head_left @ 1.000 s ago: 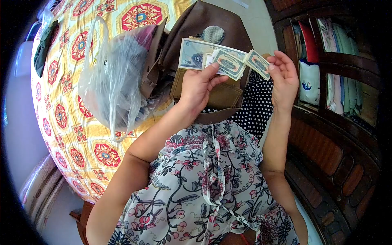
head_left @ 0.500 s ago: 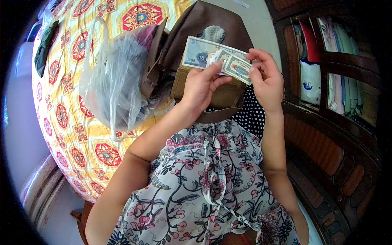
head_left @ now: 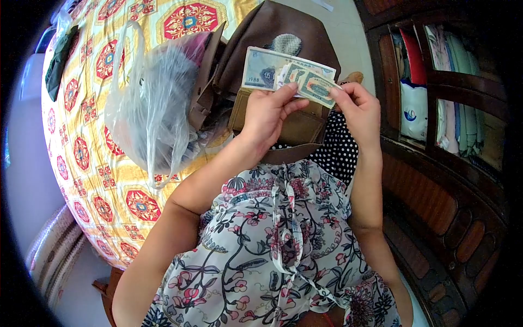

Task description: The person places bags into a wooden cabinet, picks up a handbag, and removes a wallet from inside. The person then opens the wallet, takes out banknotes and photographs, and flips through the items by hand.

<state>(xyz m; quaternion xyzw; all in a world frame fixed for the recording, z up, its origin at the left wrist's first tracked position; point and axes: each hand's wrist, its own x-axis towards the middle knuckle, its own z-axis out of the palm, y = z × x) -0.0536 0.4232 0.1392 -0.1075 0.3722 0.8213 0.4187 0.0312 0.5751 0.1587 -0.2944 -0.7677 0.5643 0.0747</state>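
Note:
Between thumb and fingers, my left hand (head_left: 268, 111) holds a fanned stack of paper notes. The large bluish banknote (head_left: 260, 68) marked 1988 lies at the back, and smaller greenish notes (head_left: 317, 88) overlap its right part. My right hand (head_left: 357, 111) pinches the right end of the front small note, its thumb and forefinger closed on the corner. Beneath the hands, a brown wallet-like pouch (head_left: 294, 124) rests in the lap, partly hidden by the left hand. Behind the notes stands a dark brown leather bag (head_left: 283, 22) with a pale knitted piece (head_left: 287, 44) on it.
A clear plastic bag (head_left: 155, 103) with dark contents sits on the bed's patterned yellow cover (head_left: 143, 204) at left. Along the right stands a dark wooden cabinet (head_left: 436, 191) holding folded cloths (head_left: 457, 109). Polka-dot fabric (head_left: 340, 150) lies beside the pouch.
My right hand has shifted slightly down and right, its fingers now curled in closer. The small notes have fanned a little wider, while my left hand stays nearly still.

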